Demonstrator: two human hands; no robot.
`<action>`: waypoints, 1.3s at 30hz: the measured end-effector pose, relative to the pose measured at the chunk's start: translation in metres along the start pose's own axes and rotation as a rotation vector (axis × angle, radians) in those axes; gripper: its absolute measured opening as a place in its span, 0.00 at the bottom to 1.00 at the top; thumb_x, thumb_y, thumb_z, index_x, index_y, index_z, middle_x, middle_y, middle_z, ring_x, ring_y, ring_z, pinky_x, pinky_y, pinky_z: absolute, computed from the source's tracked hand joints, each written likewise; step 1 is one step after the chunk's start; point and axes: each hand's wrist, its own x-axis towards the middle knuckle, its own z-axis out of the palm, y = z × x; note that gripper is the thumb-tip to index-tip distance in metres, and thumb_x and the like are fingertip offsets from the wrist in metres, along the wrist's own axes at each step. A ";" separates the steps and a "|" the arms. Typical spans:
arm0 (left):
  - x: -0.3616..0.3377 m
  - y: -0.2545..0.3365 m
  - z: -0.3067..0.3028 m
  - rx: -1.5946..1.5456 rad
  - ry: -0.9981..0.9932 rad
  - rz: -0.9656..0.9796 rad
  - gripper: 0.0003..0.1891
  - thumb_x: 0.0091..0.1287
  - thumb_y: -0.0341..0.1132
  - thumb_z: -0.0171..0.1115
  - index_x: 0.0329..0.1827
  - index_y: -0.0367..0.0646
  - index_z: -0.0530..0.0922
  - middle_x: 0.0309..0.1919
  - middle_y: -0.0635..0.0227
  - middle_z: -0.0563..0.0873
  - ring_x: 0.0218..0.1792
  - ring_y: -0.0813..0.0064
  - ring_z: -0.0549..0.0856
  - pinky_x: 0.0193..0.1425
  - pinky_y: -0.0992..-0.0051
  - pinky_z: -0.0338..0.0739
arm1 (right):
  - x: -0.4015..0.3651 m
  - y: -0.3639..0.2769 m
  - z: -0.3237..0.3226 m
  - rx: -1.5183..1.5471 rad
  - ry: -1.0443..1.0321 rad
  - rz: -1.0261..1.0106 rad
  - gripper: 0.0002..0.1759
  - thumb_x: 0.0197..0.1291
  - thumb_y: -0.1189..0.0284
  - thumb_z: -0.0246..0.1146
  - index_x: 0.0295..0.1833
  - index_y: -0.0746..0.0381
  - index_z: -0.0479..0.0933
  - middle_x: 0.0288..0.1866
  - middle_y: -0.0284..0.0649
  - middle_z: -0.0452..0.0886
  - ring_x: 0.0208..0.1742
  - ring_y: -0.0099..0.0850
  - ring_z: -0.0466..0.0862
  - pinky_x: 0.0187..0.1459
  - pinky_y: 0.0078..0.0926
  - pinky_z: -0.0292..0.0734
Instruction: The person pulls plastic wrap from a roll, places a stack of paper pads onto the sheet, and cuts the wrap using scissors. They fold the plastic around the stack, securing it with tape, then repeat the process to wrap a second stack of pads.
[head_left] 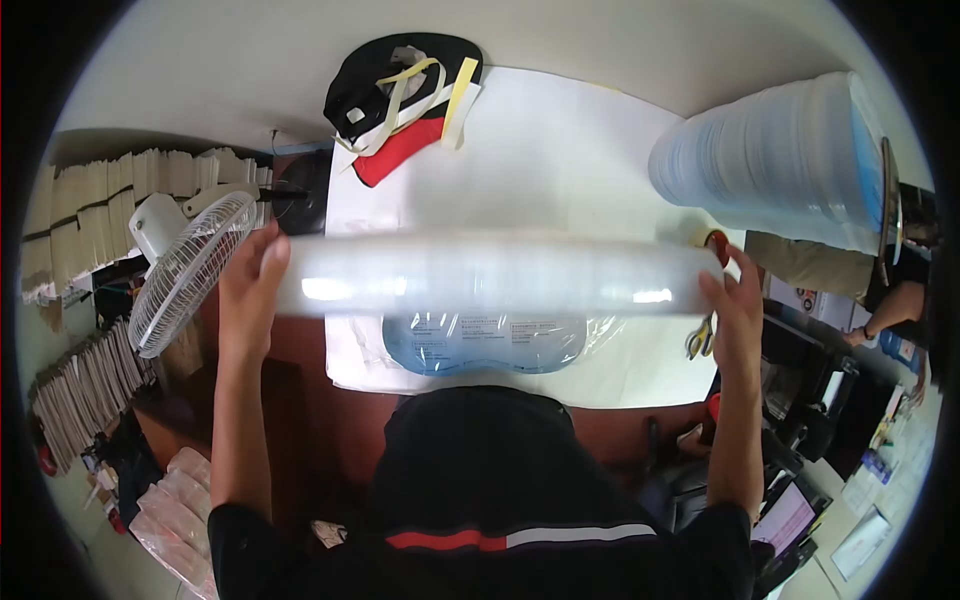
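Left hand point(262, 265) and right hand point(733, 290) in a closed grip on opposite ends of a long translucent plastic roll point(480, 275), the roll held level above a white-covered tabletop point(570, 150), printed blue package point(480, 343) partly beneath, pliers point(700, 340) near the right hand.

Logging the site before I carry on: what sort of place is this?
Probably a small workshop or packing room with office space: stacked papers along the left side, pliers on the white table, and a lit screen at lower right.
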 end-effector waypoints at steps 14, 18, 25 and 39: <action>-0.112 -0.059 -0.023 0.113 -0.341 -0.337 0.25 0.71 0.39 0.68 0.62 0.29 0.72 0.44 0.54 0.86 0.44 0.72 0.86 0.50 0.72 0.81 | -0.076 0.010 -0.032 -0.609 -0.365 0.433 0.50 0.56 0.60 0.77 0.76 0.71 0.58 0.50 0.57 0.83 0.51 0.37 0.86 0.54 0.31 0.80; -0.112 -0.086 -0.022 0.449 -0.463 -0.288 0.28 0.71 0.50 0.67 0.55 0.28 0.79 0.44 0.46 0.88 0.45 0.62 0.88 0.52 0.67 0.81 | -0.073 0.038 -0.034 -0.937 -0.385 0.431 0.47 0.57 0.45 0.74 0.68 0.71 0.70 0.51 0.58 0.83 0.53 0.44 0.85 0.54 0.35 0.80; -0.108 -0.098 -0.004 0.749 -0.784 -0.387 0.47 0.53 0.65 0.76 0.57 0.25 0.81 0.51 0.41 0.87 0.53 0.53 0.88 0.59 0.62 0.81 | -0.070 0.056 -0.026 -1.122 -0.946 0.525 0.59 0.43 0.41 0.80 0.70 0.76 0.71 0.65 0.61 0.77 0.68 0.45 0.78 0.66 0.38 0.74; -0.117 -0.200 0.023 0.467 -0.603 -0.339 0.53 0.44 0.57 0.86 0.67 0.27 0.75 0.52 0.45 0.88 0.54 0.56 0.89 0.59 0.66 0.82 | -0.073 0.175 -0.024 -0.898 -0.726 0.578 0.57 0.36 0.55 0.86 0.68 0.77 0.70 0.51 0.53 0.83 0.43 0.39 0.88 0.34 0.31 0.89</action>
